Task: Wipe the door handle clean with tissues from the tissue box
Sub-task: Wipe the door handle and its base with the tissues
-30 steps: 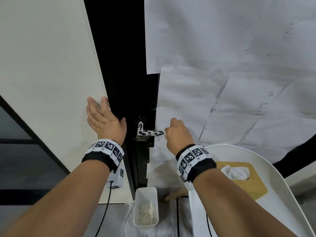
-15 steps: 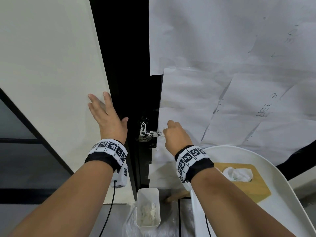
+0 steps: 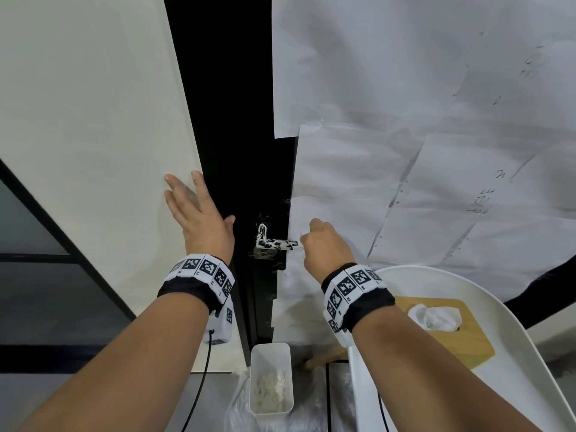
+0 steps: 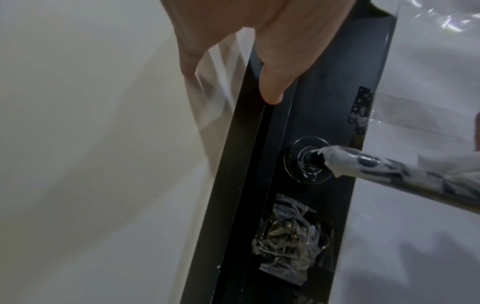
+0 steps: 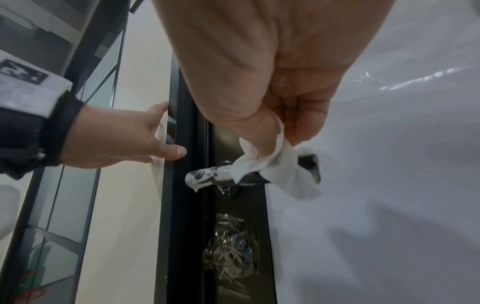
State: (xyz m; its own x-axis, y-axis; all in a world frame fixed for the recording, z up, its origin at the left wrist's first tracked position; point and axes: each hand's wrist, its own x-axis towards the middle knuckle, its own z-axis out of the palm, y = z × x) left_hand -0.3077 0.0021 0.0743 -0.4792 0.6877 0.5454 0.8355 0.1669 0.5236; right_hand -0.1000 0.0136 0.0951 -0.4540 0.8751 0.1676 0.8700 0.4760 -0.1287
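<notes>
Head view, right hand (image 3: 324,244) pinching tissue (image 5: 270,164) (on handle (image 3: 274,243))

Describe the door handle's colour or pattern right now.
Dark door handle blotched with white smears; the right wrist view shows it best.

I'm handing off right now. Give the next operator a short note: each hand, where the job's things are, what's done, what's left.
Left hand: open, flat on the white wall beside the black door frame.
Right hand: pinches a white tissue against the door handle, near its free end.
Tissue box: on the white table to the right, a tissue sticking out.
Done: tissue pulled and on the handle.
Left: white smears cover the handle toward its base; wipe those. A white bin with crumpled tissue stands below.
</notes>
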